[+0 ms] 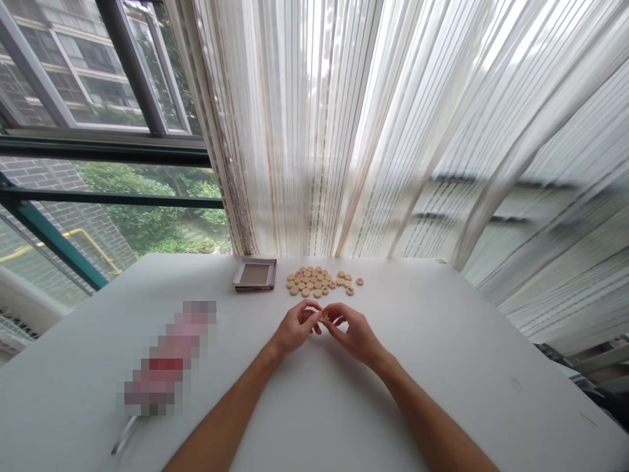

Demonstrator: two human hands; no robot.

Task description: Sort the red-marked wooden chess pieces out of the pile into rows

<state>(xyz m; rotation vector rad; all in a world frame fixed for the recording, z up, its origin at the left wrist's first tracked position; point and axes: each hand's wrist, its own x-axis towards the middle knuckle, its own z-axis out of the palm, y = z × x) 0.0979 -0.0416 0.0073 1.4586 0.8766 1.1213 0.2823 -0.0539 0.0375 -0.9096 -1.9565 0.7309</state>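
Both of my hands meet over the middle of the white table [442, 367]. My left hand [295, 326] and my right hand [352, 331] pinch one small round wooden game piece [324, 316] between their fingertips, just above the table. A little farther off lies a cluster of several flat round wooden pieces [314, 281], some with red marks. A small open box [254, 274] sits left of that cluster.
A pixelated pink and red object [167, 357] lies on the left part of the table. Striped sheer curtains [373, 131] hang behind the far edge. A window [98, 131] with a dark frame fills the left side.
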